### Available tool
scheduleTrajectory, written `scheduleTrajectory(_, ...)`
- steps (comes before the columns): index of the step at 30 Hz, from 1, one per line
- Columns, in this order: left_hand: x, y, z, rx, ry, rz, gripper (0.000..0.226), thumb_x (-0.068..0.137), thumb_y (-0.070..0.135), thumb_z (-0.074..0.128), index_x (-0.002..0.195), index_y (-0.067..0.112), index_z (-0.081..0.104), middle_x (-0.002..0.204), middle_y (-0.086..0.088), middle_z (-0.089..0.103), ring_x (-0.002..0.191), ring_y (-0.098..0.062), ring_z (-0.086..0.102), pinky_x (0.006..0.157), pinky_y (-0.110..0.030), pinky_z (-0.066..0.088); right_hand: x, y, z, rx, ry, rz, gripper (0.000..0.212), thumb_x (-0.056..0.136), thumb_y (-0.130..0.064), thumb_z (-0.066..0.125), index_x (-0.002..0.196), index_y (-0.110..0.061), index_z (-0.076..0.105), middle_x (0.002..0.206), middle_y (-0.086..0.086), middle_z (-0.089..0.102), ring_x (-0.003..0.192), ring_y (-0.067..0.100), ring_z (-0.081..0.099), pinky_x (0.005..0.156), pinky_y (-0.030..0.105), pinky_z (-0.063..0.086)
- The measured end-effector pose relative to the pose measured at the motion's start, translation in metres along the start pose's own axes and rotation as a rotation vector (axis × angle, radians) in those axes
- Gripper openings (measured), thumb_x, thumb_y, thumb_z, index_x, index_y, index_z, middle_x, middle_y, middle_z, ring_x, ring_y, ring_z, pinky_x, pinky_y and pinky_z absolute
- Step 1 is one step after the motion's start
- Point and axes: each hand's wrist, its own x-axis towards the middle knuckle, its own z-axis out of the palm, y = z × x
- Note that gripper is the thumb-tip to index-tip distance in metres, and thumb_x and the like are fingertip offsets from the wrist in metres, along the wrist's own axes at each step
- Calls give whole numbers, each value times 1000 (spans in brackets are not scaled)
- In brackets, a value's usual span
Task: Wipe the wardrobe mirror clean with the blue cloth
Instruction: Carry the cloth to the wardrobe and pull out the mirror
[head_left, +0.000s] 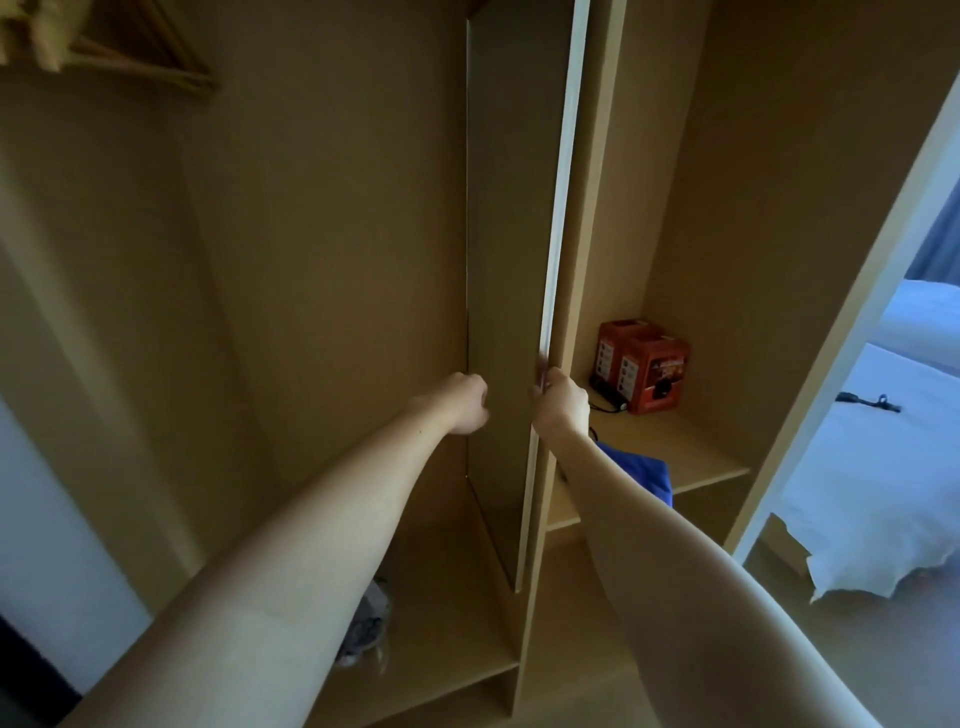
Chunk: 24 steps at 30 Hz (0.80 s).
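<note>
Wardrobe (322, 260): open in front of me, tan board inside and out — everything below is placed against it.
Pull-out panel (506, 312): a tall, narrow panel standing on edge in the middle of the wardrobe, against the central divider. I see only its plain tan back and its pale front edge; whether the mirror is on its far face I cannot tell.
Bed (883, 467): outside the wardrobe to the right, past the white door frame, covered in white linen with a small dark object lying on it.
Right shelf (691, 457): in the wardrobe's right compartment, at about the height of my hands.
Hangers (150, 57): wooden, hanging at the wardrobe's upper left.
Red boxes (647, 366): two of them, touching, at the back of the right shelf, with a dark cord lying in front.
Blue cloth (644, 475): lying on the right shelf near its front edge, partly hidden behind my right forearm — neither hand touches it.
Left hand (465, 402): curled round the panel's rear edge, fingers hidden behind the board, so it is gripping the panel.
Right hand (563, 400): closed on the panel's pale front edge, fingertips pinching it.
</note>
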Motion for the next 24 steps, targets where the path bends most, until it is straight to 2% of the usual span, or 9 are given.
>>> scheduleTrajectory(3, -7, -3, -3, -10, 26, 3, 10, 97, 19, 53, 88, 18, 55, 102, -6, 59, 89, -25, 61, 78, -39, 53, -10, 1, -6, -5, -8, -5, 25, 102, -19, 46, 123, -13, 57, 107, 9, 67, 82, 17, 59, 69, 28, 44)
scheduleTrajectory(5, -15, -4, -3, -5, 31, 12, 11, 97, 20, 53, 88, 16, 55, 102, -7, 60, 88, -25, 61, 81, -42, 55, -21, 2, -12, -17, -2, -3, 30, 101, -15, 48, 131, -12, 55, 112, 10, 66, 89, 20, 59, 69, 26, 44)
scheduleTrajectory(7, -24, -3, -2, 17, 22, 32, 10, 98, 20, 52, 90, 15, 55, 99, -5, 59, 86, -24, 61, 80, -41, 55, -34, 1, -19, -27, 14, 14, 26, 101, -14, 48, 125, -11, 57, 110, 10, 66, 89, 20, 58, 66, 25, 41)
scheduleTrajectory(9, -33, 2, 0, 45, 13, 62, 11, 98, 21, 52, 97, 13, 59, 99, -5, 60, 85, -23, 62, 81, -41, 56, -46, 1, -26, -50, 37, 29, 19, 100, -15, 50, 116, -11, 59, 108, 10, 66, 93, 24, 60, 73, 31, 45)
scheduleTrajectory(12, -48, 13, 3, 73, -1, 109, 15, 99, 23, 51, 104, 13, 61, 98, -5, 61, 86, -22, 62, 80, -40, 56, -64, 4, -34, -42, 59, 74, 22, 98, -15, 52, 118, -10, 59, 110, 10, 66, 101, 29, 61, 84, 36, 50)
scheduleTrajectory(15, -62, 20, 6, 72, -3, 129, 14, 99, 24, 51, 105, 13, 59, 100, -4, 59, 87, -22, 61, 80, -39, 55, -80, 7, -44, -37, 70, 94, 23, 98, -14, 53, 120, -8, 59, 111, 10, 65, 101, 28, 62, 80, 35, 50)
scheduleTrajectory(20, -85, 34, 11, 68, 2, 96, 14, 99, 25, 51, 106, 15, 56, 102, -5, 58, 86, -21, 60, 80, -38, 55, -104, 16, -65, -96, 54, 35, 14, 96, -20, 53, 104, -11, 61, 100, 9, 67, 92, 28, 62, 79, 37, 52)
scheduleTrajectory(24, -100, 54, 15, 77, 31, 49, 22, 99, 27, 51, 117, 14, 56, 104, -4, 57, 88, -21, 61, 81, -38, 56, -118, 26, -84, -108, 2, -45, 21, 96, -26, 50, 109, -14, 62, 99, 7, 68, 91, 29, 63, 79, 37, 53)
